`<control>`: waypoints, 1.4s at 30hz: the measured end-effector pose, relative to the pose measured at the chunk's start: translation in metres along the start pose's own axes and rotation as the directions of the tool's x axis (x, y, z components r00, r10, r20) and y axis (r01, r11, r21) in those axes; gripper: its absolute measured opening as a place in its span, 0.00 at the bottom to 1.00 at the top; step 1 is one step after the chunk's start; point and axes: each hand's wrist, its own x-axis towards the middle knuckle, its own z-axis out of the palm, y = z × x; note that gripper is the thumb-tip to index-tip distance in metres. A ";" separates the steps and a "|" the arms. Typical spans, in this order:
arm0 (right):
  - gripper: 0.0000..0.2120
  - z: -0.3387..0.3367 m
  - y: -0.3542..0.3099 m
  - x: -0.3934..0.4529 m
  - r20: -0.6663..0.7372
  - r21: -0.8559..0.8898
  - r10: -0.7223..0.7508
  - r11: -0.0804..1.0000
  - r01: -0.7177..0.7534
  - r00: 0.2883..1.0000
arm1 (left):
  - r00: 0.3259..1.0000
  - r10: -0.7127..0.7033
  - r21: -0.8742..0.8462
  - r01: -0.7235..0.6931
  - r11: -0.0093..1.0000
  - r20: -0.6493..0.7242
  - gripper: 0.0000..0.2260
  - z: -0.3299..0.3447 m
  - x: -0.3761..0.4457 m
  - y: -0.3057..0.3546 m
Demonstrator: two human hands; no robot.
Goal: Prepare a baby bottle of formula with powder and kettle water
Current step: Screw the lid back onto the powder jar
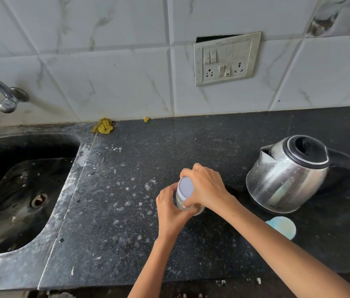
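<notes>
Item: baby bottle (188, 203), clear-walled with a pale lid (185, 186). Stands on the dark speckled desk (116, 211), centre of the frame, slightly lower right. Contents cannot be told.

Left hand (173, 208): fingers curled round the bottle's body from the left, evidently to brace it against turning.

Right hand (205, 184): comes from above, fingers and thumb wrapped round the lid's rim, a grip suited to twisting it; whether on or off cannot be told.

Kettle (288, 173): steel, black lid closed, right of the frame, near the bottle but not touching, spout turned towards it, likely for a short pour.

Pale blue round thing (282, 227): flat on the desk below the kettle, partly hidden by the right forearm; its identity is unclear.

Sink (19, 190): left of the frame, tap (4, 93) above.

Yellow scrubber (103, 125): against the tiled wall, well apart.

Switch plate (226, 59): upper centre right.
</notes>
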 end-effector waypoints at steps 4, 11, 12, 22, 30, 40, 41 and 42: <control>0.33 0.000 -0.012 0.006 -0.005 -0.091 0.102 0.991 -0.102 0.995 | 0.999 0.034 0.021 -0.034 0.999 -0.021 0.29 0.002 0.001 -0.002; 0.34 0.002 -0.015 0.007 -0.027 -0.058 0.208 0.976 -0.210 0.978 | 0.998 0.055 -0.005 -0.055 0.998 -0.017 0.29 0.001 0.000 -0.003; 0.36 0.001 -0.013 0.006 -0.013 -0.063 0.189 0.980 -0.190 0.982 | 0.999 0.049 -0.014 -0.049 0.999 -0.016 0.28 0.001 0.000 -0.002; 0.36 -0.017 0.013 -0.001 0.131 -0.009 -0.148 0.989 0.151 0.980 | 1.000 -0.023 -0.043 0.024 0.999 0.002 0.30 0.003 0.002 -0.002; 0.24 -0.017 0.002 0.000 0.034 -0.026 -0.021 0.999 0.022 0.999 | 0.999 -0.019 -0.066 0.021 0.998 0.029 0.31 0.006 -0.001 0.001; 0.37 -0.008 0.016 -0.008 0.029 -0.002 -0.149 0.989 0.149 0.988 | 1.000 -0.005 -0.064 0.005 0.998 0.005 0.30 0.006 -0.002 0.000; 0.35 -0.008 0.016 -0.008 0.023 0.012 -0.176 0.984 0.176 0.984 | 1.000 -0.001 -0.059 0.001 0.998 0.005 0.30 0.006 -0.002 0.000; 0.32 -0.008 0.015 -0.008 0.011 0.020 -0.173 0.985 0.173 0.985 | 1.000 0.001 -0.056 -0.001 0.998 0.005 0.30 0.006 -0.002 0.000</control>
